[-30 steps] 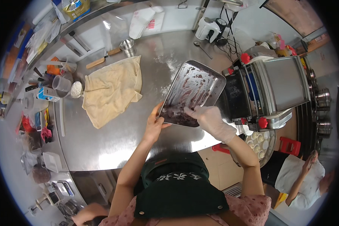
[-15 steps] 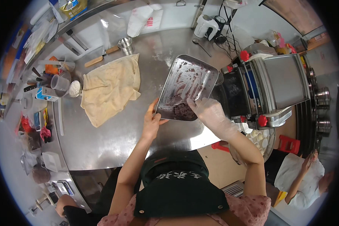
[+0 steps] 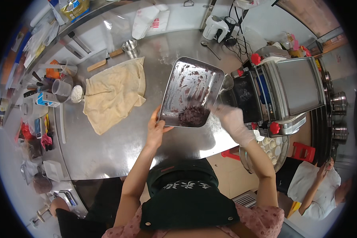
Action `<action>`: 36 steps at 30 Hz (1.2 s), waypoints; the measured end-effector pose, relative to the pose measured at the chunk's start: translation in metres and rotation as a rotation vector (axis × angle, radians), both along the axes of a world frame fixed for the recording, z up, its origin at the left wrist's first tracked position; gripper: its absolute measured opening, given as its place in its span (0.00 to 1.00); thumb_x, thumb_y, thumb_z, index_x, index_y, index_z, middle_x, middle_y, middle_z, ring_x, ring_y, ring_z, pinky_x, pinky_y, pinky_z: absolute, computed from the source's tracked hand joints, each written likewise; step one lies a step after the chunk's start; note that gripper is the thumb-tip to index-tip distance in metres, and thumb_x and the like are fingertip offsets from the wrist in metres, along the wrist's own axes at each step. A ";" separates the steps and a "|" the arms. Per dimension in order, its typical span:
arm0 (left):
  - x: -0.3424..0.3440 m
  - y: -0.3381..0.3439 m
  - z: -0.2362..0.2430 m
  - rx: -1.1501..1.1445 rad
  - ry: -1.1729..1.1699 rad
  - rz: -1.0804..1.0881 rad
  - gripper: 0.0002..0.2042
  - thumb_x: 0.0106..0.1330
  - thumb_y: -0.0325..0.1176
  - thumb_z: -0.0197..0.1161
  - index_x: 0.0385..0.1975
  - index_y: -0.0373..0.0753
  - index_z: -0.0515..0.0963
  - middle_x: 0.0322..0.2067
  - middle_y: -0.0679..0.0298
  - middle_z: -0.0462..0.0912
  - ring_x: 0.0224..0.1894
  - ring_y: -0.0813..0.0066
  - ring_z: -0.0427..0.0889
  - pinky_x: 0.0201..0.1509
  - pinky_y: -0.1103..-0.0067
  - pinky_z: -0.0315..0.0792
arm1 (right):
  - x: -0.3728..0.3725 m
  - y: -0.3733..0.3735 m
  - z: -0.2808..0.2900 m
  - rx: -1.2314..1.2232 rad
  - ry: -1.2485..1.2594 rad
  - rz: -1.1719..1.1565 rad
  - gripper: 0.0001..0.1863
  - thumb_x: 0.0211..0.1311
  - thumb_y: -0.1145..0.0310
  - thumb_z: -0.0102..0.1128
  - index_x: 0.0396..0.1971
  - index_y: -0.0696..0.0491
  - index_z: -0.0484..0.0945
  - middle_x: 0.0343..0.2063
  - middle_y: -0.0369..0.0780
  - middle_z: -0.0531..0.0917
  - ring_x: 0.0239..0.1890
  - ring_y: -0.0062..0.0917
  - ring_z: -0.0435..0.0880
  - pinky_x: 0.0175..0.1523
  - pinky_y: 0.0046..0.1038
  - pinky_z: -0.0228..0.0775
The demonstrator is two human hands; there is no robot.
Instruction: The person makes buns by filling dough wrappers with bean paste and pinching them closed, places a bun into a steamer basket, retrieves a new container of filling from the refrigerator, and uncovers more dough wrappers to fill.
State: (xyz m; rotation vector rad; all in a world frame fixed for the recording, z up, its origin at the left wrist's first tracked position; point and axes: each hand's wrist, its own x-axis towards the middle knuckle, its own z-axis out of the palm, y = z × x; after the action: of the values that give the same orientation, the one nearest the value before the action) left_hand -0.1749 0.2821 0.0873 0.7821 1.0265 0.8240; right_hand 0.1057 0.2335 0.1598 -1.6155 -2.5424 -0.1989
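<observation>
My left hand (image 3: 158, 125) is closed on the lower left corner of a metal tray (image 3: 179, 78), tilted over the steel counter. Dark reddish-brown paste (image 3: 191, 116) is heaped along the tray's bottom side, with smears above. My right hand (image 3: 230, 119), in a clear plastic glove, is at the tray's lower right side; its fingers are blurred, so I cannot tell their grip or whether they touch it. A crumpled beige cloth (image 3: 113, 91) lies left of the tray. A small metal container (image 3: 227, 82) is partly hidden behind the tray's right side.
A roller machine (image 3: 289, 91) stands right, above a round tray (image 3: 246, 158) of pale pieces. A wooden-handled knife (image 3: 97, 66), spoon (image 3: 210, 48), cup (image 3: 131, 47) and mixer (image 3: 214, 27) lie behind. Containers (image 3: 62, 88) crowd the left. Co-workers are at lower right (image 3: 313, 186) and lower left (image 3: 71, 222).
The tray has moved left and slightly up with my left hand. My right hand has moved from over the paste to the tray's right side. The co-worker at lower left has shifted leftward.
</observation>
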 end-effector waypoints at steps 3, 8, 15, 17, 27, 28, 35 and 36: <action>0.003 -0.001 0.004 -0.007 0.000 -0.005 0.30 0.64 0.18 0.41 0.69 0.40 0.56 0.48 0.59 0.73 0.47 0.71 0.81 0.48 0.72 0.82 | 0.007 0.009 0.008 0.081 -0.034 -0.255 0.24 0.47 0.76 0.57 0.48 0.42 0.82 0.20 0.34 0.75 0.18 0.26 0.78 0.20 0.29 0.68; -0.001 -0.001 0.000 -0.037 0.004 -0.023 0.30 0.64 0.19 0.41 0.69 0.37 0.52 0.54 0.56 0.72 0.51 0.67 0.79 0.49 0.70 0.81 | 0.001 -0.019 -0.013 -0.087 0.024 -0.103 0.22 0.49 0.76 0.56 0.46 0.44 0.81 0.19 0.34 0.76 0.21 0.26 0.79 0.22 0.30 0.70; 0.007 -0.005 0.009 -0.049 -0.024 -0.001 0.29 0.64 0.18 0.41 0.69 0.38 0.53 0.51 0.57 0.74 0.49 0.69 0.80 0.50 0.71 0.81 | 0.009 -0.012 -0.024 0.064 0.157 -0.011 0.27 0.46 0.77 0.57 0.51 0.43 0.79 0.18 0.35 0.71 0.17 0.27 0.76 0.20 0.29 0.68; 0.005 -0.004 0.007 -0.057 -0.013 0.017 0.29 0.64 0.18 0.41 0.69 0.38 0.53 0.51 0.57 0.74 0.49 0.69 0.80 0.50 0.71 0.81 | 0.006 -0.009 -0.010 0.102 0.094 -0.126 0.27 0.47 0.76 0.57 0.51 0.43 0.79 0.18 0.34 0.71 0.17 0.27 0.76 0.19 0.29 0.68; 0.007 -0.005 -0.003 -0.049 -0.074 0.090 0.30 0.64 0.17 0.40 0.70 0.38 0.51 0.53 0.56 0.72 0.50 0.68 0.80 0.51 0.69 0.81 | -0.009 -0.037 -0.040 0.042 0.025 -0.248 0.28 0.47 0.76 0.54 0.53 0.42 0.78 0.19 0.34 0.73 0.17 0.26 0.75 0.18 0.29 0.65; 0.009 -0.005 -0.003 -0.038 -0.089 0.107 0.30 0.64 0.17 0.39 0.70 0.38 0.51 0.53 0.55 0.72 0.51 0.67 0.79 0.52 0.70 0.81 | -0.013 -0.031 -0.031 0.061 -0.089 -0.339 0.28 0.48 0.76 0.54 0.53 0.43 0.78 0.19 0.34 0.73 0.17 0.26 0.75 0.17 0.29 0.65; 0.028 -0.025 -0.012 -0.048 -0.129 0.230 0.31 0.64 0.17 0.40 0.70 0.40 0.50 0.54 0.57 0.72 0.51 0.68 0.79 0.53 0.67 0.80 | -0.057 -0.063 -0.087 -0.179 0.206 -0.684 0.29 0.49 0.78 0.55 0.56 0.49 0.77 0.23 0.37 0.78 0.18 0.31 0.77 0.24 0.33 0.70; 0.031 -0.028 -0.012 -0.073 -0.126 0.248 0.32 0.63 0.17 0.41 0.70 0.40 0.50 0.54 0.58 0.72 0.50 0.68 0.79 0.53 0.66 0.80 | -0.061 -0.068 -0.098 -0.195 0.295 -0.722 0.29 0.48 0.78 0.56 0.56 0.49 0.77 0.23 0.38 0.78 0.19 0.31 0.77 0.25 0.33 0.70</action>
State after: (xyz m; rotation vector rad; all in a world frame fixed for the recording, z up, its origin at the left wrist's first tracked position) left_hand -0.1435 0.2542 0.0751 0.5404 1.0469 1.0287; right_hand 0.0445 0.1655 0.0622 -2.3662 -1.7209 0.2194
